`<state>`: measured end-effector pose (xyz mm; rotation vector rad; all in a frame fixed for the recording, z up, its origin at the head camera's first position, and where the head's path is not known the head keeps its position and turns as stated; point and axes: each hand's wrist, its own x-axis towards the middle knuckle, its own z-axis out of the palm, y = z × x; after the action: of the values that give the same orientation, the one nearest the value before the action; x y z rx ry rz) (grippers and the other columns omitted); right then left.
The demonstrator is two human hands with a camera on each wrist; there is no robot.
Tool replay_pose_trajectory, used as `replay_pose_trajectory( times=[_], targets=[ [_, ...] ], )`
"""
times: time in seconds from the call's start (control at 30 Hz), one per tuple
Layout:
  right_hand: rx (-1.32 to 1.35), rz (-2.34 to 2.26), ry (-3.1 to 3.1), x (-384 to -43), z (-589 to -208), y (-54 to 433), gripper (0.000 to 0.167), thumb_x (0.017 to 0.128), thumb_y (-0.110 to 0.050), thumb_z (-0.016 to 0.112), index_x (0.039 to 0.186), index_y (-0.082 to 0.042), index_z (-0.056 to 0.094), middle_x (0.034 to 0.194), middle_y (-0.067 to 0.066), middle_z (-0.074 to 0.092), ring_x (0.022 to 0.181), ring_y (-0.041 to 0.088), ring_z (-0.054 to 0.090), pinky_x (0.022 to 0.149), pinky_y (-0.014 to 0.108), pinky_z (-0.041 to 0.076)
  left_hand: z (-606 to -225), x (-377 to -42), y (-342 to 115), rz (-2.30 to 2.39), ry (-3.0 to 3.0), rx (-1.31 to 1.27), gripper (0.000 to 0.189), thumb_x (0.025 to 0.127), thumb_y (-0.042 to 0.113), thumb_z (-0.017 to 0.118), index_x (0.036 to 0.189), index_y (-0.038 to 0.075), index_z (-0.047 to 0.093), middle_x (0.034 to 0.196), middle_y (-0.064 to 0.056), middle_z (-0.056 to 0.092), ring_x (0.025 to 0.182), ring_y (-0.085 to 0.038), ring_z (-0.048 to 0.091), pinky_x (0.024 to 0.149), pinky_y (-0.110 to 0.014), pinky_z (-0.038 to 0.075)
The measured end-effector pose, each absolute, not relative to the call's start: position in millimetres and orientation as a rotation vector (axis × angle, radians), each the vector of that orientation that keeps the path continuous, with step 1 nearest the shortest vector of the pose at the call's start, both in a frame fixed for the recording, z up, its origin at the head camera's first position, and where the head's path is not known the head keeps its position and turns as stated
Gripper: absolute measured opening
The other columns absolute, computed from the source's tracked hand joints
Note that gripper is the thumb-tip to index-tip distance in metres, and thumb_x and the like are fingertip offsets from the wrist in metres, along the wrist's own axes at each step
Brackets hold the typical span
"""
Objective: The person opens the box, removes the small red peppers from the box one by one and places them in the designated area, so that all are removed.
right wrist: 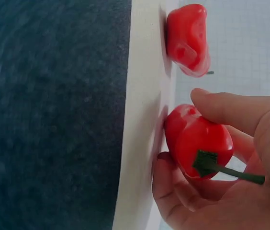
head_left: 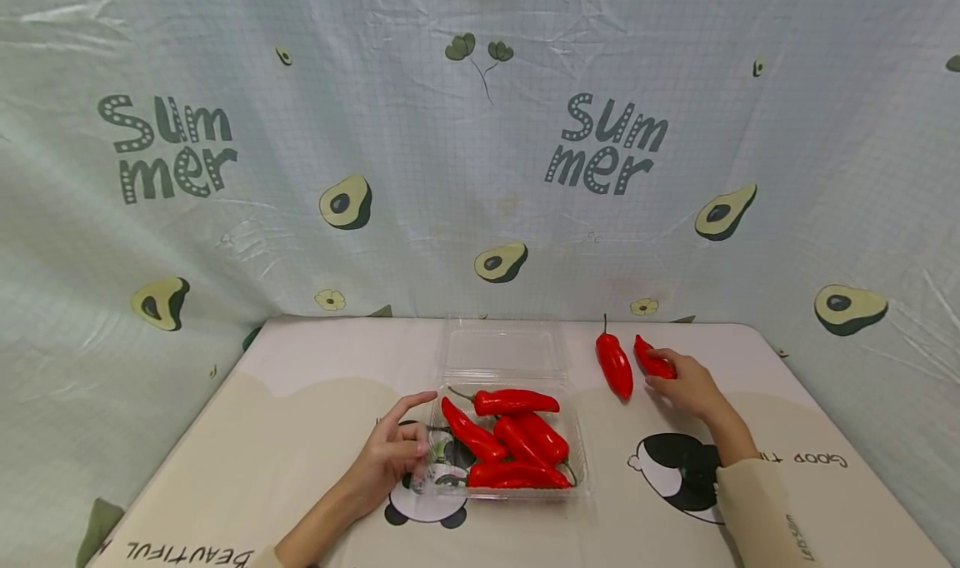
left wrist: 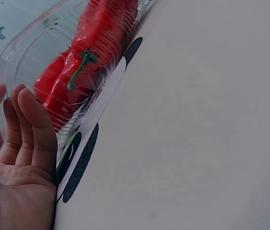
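Observation:
A clear plastic container (head_left: 579, 455) holds several red chili peppers (head_left: 517, 401) with green stems. My left hand (head_left: 392, 455) is at its left side, fingers loosely bent and fingertips right at the wall; the left wrist view shows this hand (left wrist: 27, 153) palm up against the container's end. Off to the right, my right hand (head_left: 686, 382) grips a red chili pepper (head_left: 654, 360). In the right wrist view, thumb and fingers close round that pepper (right wrist: 204, 146), its green stem toward the palm. Left of it on the table lies another red chili pepper (head_left: 615, 366).
The container's hinged lid (head_left: 504, 350) lies back behind it. A pale table mat (head_left: 300, 443) with cartoon prints and lettering covers the tabletop. Behind the table's far edge hangs a curtain (head_left: 420, 135) printed with avocados.

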<state>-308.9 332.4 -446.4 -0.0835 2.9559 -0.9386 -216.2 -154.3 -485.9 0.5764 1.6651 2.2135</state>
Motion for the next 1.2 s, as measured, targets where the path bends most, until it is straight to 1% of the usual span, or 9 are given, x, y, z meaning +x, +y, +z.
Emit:
replay_pose_trajectory(
  times=[0.17,0.4,0.6,0.9,1.2],
  targets=[
    [-0.064,-0.944,2.921,-308,-444,333,0.063,0.098,-0.021,0.065,0.151,0.005,0.043,0.145,0.040,0.046,0.125,0.056,0.049,0.094,0.058,0.057,-486,-217,-154,2.212,1.665,0.591,0.063,0.094,0.002,0.049,0.155,0.014,0.034,0.079,0.012,0.060,0.062,-0.004,0.059,0.062,-0.019,0.053],
    [-0.110,-0.942,2.861,-307,-440,335,0.066,0.095,-0.020,0.066,0.151,0.005,0.041,0.145,0.040,0.044,0.127,0.057,0.046,0.091,0.057,0.059,-486,-217,-154,2.211,1.665,0.588,0.063,0.094,0.002,0.049,0.155,0.014,0.034,0.079,0.012,0.060,0.062,-0.004,0.059,0.062,-0.019,0.053],
    [-0.105,-1.004,2.822,-307,-439,339,0.066,0.097,-0.020,0.067,0.152,0.004,0.039,0.146,0.039,0.043,0.129,0.057,0.044,0.091,0.055,0.059,-486,-218,-153,2.212,1.658,0.600,0.063,0.095,0.002,0.049,0.155,0.013,0.034,0.079,0.013,0.060,0.062,-0.004,0.059,0.061,-0.019,0.053],
    [-0.134,-1.049,2.814,-307,-439,342,0.064,0.096,-0.018,0.069,0.150,0.004,0.041,0.145,0.039,0.043,0.129,0.057,0.046,0.093,0.056,0.058,-487,-219,-152,2.220,1.645,0.610,0.063,0.095,-0.001,0.048,0.154,0.014,0.035,0.079,0.013,0.061,0.061,-0.004,0.060,0.060,-0.019,0.053],
    [-0.110,-1.068,2.792,-306,-435,339,0.062,0.098,-0.019,0.065,0.150,0.003,0.039,0.147,0.038,0.042,0.131,0.057,0.045,0.096,0.059,0.056,-487,-218,-155,2.222,1.635,0.618,0.062,0.095,-0.001,0.048,0.154,0.014,0.035,0.080,0.013,0.061,0.061,-0.004,0.060,0.060,-0.019,0.053]
  ],
)
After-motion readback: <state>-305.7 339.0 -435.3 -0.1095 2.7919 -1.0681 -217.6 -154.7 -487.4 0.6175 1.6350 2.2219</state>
